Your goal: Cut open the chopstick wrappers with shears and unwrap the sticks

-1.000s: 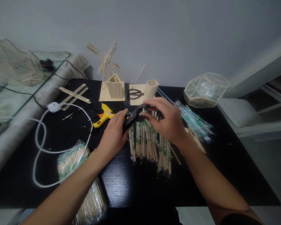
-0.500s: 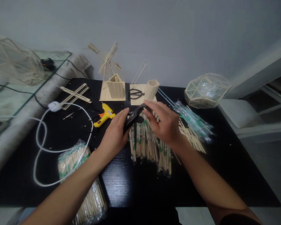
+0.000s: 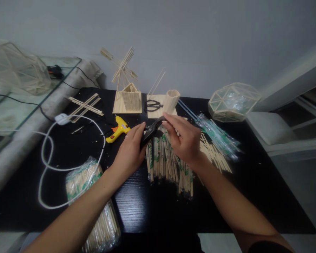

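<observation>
My left hand [image 3: 131, 147] is wrapped around the black cutters [image 3: 150, 134], which slant above the desk [image 3: 160, 212], over the wrapped sticks [image 3: 164, 160] and just right of the yellow glue gun [image 3: 120, 129]. My right hand [image 3: 184, 138] is at the tool's far end, thumb and forefinger bent close to its head; whether those fingers pinch a bit of stick, I cannot tell. I judge the cutters stiff, sturdy and fairly heavy for their size, so a firm grasp low on the handles should suit, fingertips clear of the edges. The loose sticks [image 3: 218, 157] beyond my right wrist look light and thin, likely to roll or splinter.
</observation>
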Available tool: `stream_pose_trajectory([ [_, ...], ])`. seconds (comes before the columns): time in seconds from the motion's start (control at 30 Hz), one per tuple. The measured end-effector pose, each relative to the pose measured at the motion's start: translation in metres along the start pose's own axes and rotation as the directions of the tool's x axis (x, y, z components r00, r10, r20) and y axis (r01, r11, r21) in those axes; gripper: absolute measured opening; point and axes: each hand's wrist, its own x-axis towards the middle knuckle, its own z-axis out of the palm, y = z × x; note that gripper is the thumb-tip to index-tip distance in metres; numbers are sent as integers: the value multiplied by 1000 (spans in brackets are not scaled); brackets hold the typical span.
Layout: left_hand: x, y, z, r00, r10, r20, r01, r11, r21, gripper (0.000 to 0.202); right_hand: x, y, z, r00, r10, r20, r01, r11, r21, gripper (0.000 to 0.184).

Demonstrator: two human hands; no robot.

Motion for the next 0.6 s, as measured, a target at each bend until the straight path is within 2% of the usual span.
stream_pose_trajectory([
  [0.13,2,-1,-1,1000,-11,-18,11,1000,7,57,5,-4,-3,977,189,98,-207,951,229,28],
  [0.2,2,-2,-1,1000,-10,-27,10,1000,8,57,7,-5,-3,943,301,144,-333,872,359,28],
  [0.3,2,-2,-1,1000,-10,-19,10,1000,12,58,10,-4,-4,863,448,233,-500,697,514,28],
  [0.4,2,-2,-1,1000,-13,-6,13,1000,22,59,12,-3,-3,783,525,335,-612,550,568,31],
  [0.53,1,-1,-1,1000,-11,-1,11,999,51,61,13,-1,2,708,576,409,-683,412,604,40],
  [0.6,2,-1,-2,1000,-4,-8,4,997,74,62,12,-1,4,665,587,462,-722,345,600,37],
])
